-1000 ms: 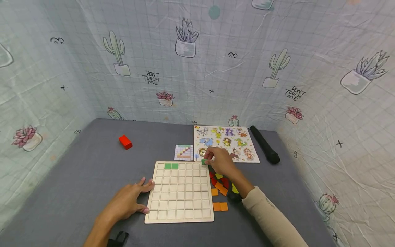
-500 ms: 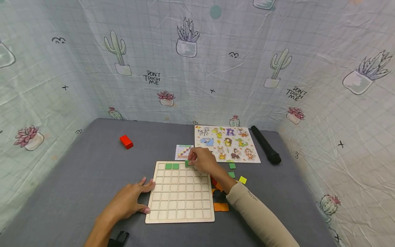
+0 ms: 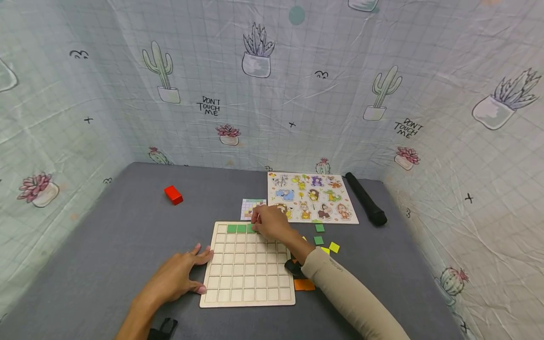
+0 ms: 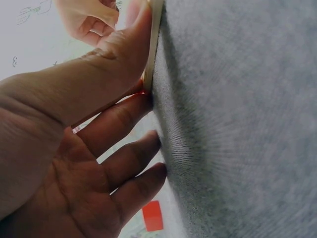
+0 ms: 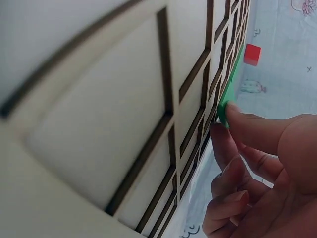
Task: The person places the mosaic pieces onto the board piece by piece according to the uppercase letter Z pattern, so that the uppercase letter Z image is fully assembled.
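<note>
A wooden grid board (image 3: 248,271) lies flat on the grey table. My left hand (image 3: 176,275) rests at its left side, thumb and forefinger spread against the edge; the left wrist view shows the other fingers loosely extended. Two green tiles (image 3: 236,228) fill neighbouring cells of the far row. My right hand (image 3: 272,222) pinches a third green tile (image 5: 223,111) between thumb and forefinger, right at the cell beside them. Beyond the board lies a small pattern card (image 3: 250,208), partly covered by the right hand.
Loose green tiles (image 3: 318,240), yellow tiles (image 3: 334,247) and orange tiles (image 3: 304,284) lie right of the board, some hidden under the right forearm. An animal picture board (image 3: 312,196) and a black microphone (image 3: 365,200) lie behind. A red block (image 3: 173,194) stands far left.
My right hand has moved left along the far row with the green tile, from the board's far right corner to beside the two green tiles. The left hand stays put.
</note>
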Demonstrator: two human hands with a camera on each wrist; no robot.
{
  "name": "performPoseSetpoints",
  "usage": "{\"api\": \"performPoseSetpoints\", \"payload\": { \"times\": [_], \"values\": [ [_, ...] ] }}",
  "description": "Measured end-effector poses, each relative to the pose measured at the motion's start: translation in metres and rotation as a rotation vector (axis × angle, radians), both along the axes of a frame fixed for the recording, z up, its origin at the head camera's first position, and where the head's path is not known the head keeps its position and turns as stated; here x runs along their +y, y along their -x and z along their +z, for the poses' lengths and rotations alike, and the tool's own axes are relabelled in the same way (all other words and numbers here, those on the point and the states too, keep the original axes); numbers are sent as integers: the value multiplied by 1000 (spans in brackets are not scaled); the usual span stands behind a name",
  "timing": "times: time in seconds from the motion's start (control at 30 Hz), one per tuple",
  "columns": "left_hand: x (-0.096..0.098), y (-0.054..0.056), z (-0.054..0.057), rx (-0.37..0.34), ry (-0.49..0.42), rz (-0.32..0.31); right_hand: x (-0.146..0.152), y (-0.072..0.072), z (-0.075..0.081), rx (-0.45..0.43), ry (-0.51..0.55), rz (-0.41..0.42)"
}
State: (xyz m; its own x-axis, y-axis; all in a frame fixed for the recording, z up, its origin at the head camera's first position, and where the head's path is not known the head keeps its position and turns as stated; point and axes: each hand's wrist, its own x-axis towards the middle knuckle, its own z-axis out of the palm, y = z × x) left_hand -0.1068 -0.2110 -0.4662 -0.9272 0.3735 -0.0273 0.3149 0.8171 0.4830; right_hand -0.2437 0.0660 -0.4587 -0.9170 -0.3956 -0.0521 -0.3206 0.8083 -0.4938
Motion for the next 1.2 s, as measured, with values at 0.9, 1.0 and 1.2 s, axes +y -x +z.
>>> {"api": "performPoseSetpoints", "payload": {
  "times": [0.9,1.0,1.2],
  "values": [
    [0,1,0,1,24,4,59,-20,10,71,72,-69],
    [0,1,0,4,25,2,73,-22,9,81,64,-100],
    [0,0,0,3,25,1,105,-28,11,68,87,-165]
  ]
}}
